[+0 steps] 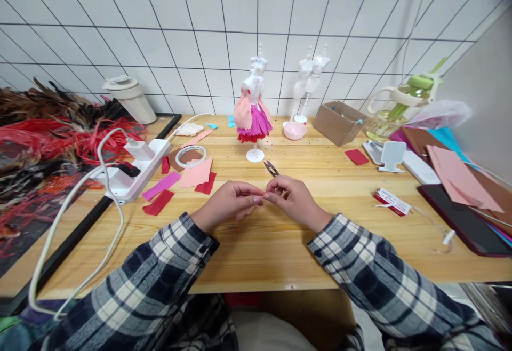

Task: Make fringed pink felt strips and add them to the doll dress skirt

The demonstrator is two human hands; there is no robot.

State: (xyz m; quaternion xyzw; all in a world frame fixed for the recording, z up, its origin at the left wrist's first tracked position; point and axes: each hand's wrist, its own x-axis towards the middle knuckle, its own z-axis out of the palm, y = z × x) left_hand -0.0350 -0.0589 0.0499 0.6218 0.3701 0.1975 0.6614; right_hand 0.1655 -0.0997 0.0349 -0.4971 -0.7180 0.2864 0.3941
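Over the front middle of the table, my left hand (230, 204) and my right hand (295, 200) meet fingertip to fingertip. Both are closed in a pinch; whatever lies between the fingers is too small or hidden to make out. Just beyond my right hand lies a pair of thread snips (271, 168), partly covered by it. Farther back a small white dress form (253, 88) stands upright on its round base, wearing a skirt of magenta and red crepe paper (254, 121) with peach pieces at the sides. Left of my hands are a peach paper piece (196, 174) and a red paper piece (159, 202).
A tape roll (191, 149) and a white power strip (134, 180) with cables lie left, near red and brown feathers (80, 137). At the back are a pink bowl (295, 130), bare dress forms (308, 76) and a cardboard box (339, 122). A jug (404, 105) and phone stand (392, 156) are right.
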